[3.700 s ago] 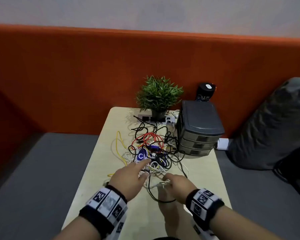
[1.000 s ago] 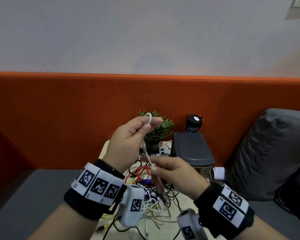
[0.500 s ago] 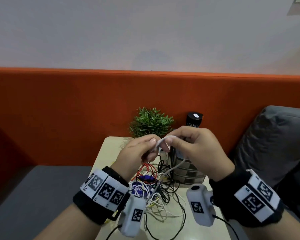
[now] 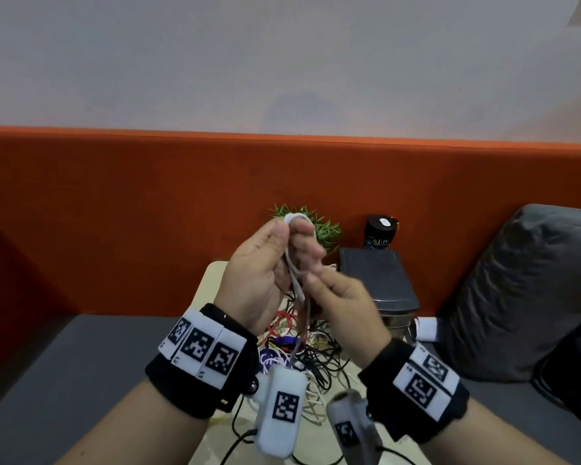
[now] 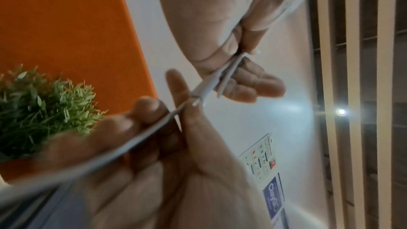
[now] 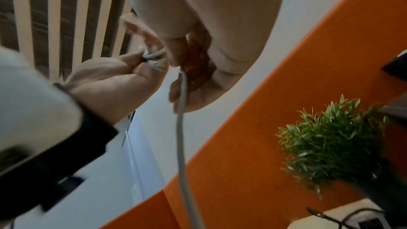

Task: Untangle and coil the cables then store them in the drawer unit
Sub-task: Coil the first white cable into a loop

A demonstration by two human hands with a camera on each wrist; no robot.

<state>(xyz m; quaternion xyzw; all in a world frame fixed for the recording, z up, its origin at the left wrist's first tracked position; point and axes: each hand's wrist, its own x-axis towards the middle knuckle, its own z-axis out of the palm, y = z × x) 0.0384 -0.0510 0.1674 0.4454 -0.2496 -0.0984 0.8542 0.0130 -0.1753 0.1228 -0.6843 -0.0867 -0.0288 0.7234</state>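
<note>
My left hand (image 4: pixel 291 238) is raised over the table and pinches a small loop of the white cable (image 4: pixel 297 217) between thumb and fingers. In the left wrist view the folded strands of the white cable (image 5: pixel 229 74) lie across those fingers. My right hand (image 4: pixel 311 280), just below, pinches the same cable where it hangs down. From there the cable (image 6: pixel 182 128) runs down to the tangle of cables (image 4: pixel 302 350) on the table. The grey drawer unit (image 4: pixel 376 280) stands behind and to the right, its drawers hidden by my right hand.
A potted plant (image 4: pixel 322 228) and a black can (image 4: pixel 381 231) stand at the back of the small table (image 4: pixel 212 273), against the orange padded wall (image 4: pixel 114 213). A grey cushion (image 4: pixel 534 290) lies at the right. The wrist cameras hang below both wrists.
My right hand has dropped from level with the left hand to below it, sliding down the white cable. The left hand has risen slightly, still holding the loop.
</note>
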